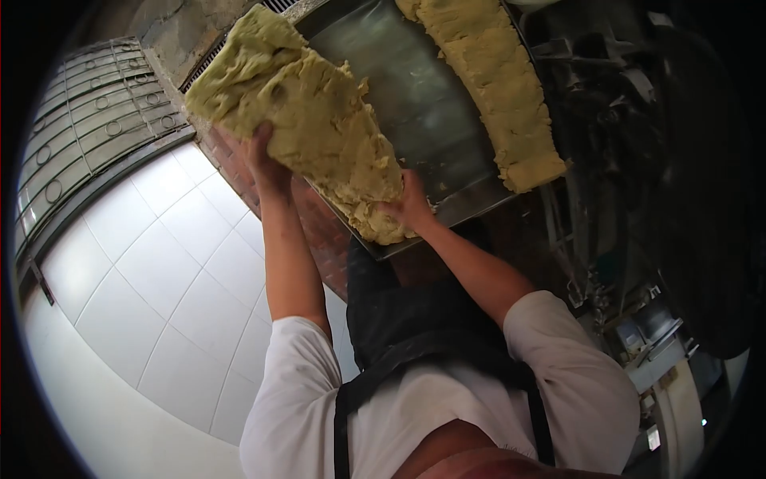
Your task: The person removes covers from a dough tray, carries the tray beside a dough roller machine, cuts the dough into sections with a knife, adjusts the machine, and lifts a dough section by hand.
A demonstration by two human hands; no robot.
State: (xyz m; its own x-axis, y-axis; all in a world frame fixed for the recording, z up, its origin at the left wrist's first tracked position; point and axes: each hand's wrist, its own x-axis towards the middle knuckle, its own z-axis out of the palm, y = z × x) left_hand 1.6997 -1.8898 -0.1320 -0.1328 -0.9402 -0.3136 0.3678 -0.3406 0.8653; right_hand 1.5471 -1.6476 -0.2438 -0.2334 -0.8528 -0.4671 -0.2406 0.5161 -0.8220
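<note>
A large, thick slab of yellow dough (pixel 319 120) with a rough, cracked surface lies slantwise over the left side of a metal tray (pixel 415 88). My left hand (pixel 267 160) grips the slab's left edge, thumb on top and the other fingers hidden beneath. At the slab's near right end, my right hand (pixel 411 203) is closed around the edge, with its fingertips partly out of sight. A second long strip of yellow dough (pixel 495 88) rests along the tray's right side, apart from both hands. Between the two pieces, the tray's greyish bottom shows.
White tiled wall (pixel 175 263) stands close on my left, with a metal window grille (pixel 96 112) above it. Reddish brick (pixel 319 231) shows below the slab. On the right are dark metal frames (pixel 558 231) and a cluttered surface (pixel 654 343).
</note>
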